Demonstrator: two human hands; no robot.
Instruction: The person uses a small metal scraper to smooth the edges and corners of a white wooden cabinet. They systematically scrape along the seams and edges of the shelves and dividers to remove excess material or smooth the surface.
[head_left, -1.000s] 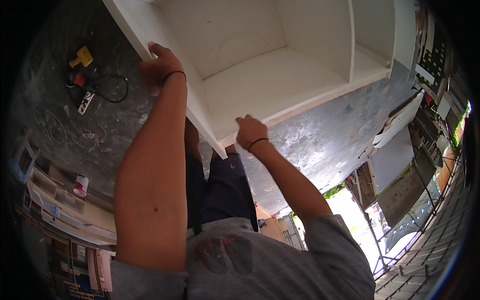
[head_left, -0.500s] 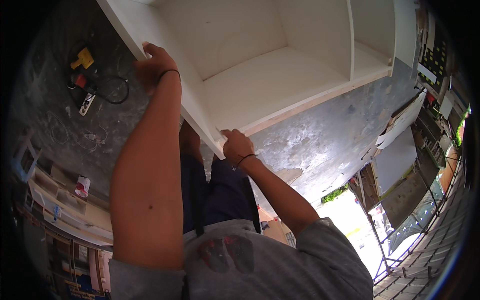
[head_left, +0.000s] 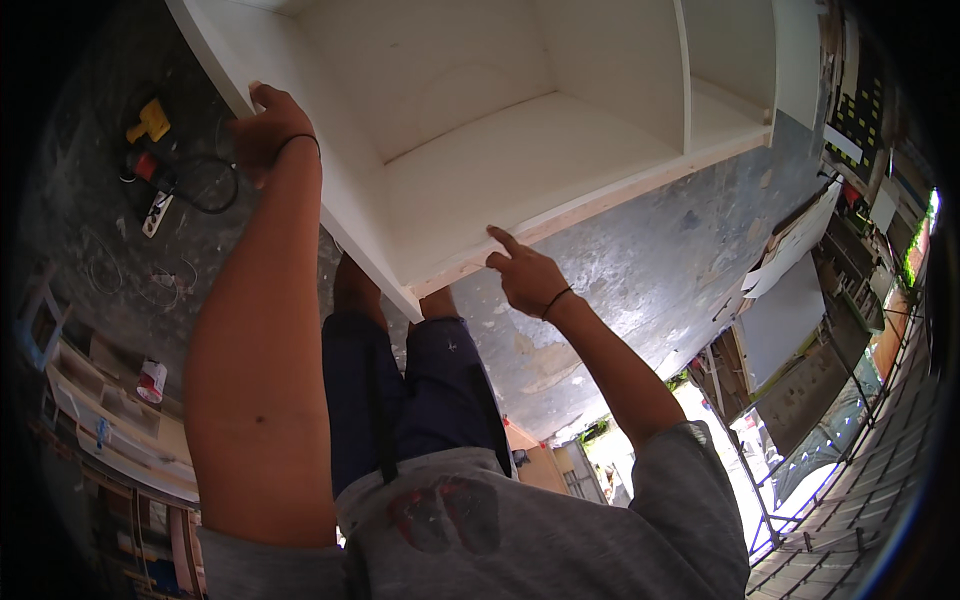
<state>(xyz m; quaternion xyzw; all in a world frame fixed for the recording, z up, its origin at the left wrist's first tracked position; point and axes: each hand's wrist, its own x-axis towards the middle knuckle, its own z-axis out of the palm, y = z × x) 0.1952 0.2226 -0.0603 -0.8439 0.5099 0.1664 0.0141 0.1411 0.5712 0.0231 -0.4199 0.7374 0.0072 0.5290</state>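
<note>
A large white wooden cabinet (head_left: 480,170) with an open front stands before me, an upright divider (head_left: 685,80) toward its right side. My left hand (head_left: 272,130) is closed around the outer edge of its left side panel (head_left: 345,235), some fingers hidden behind the panel. My right hand (head_left: 530,278) is at the bottom board's front edge (head_left: 600,203). Its index finger stretches over the edge, the thumb stands apart from it, and the other fingers are curled. I see nothing held in it. Whether that fingertip touches the board I cannot tell.
On the grey concrete floor (head_left: 600,300) at the left lie a yellow tool (head_left: 150,120), a black cable (head_left: 215,205) and a white power strip (head_left: 157,212). A red-and-white can (head_left: 151,381) sits by shelving at lower left. Boards (head_left: 785,320) lean at the right.
My right hand has left the cabinet's near corner and moved right along the bottom board's front edge, index finger extended. My left hand keeps its hold on the side panel. The view has shifted slightly.
</note>
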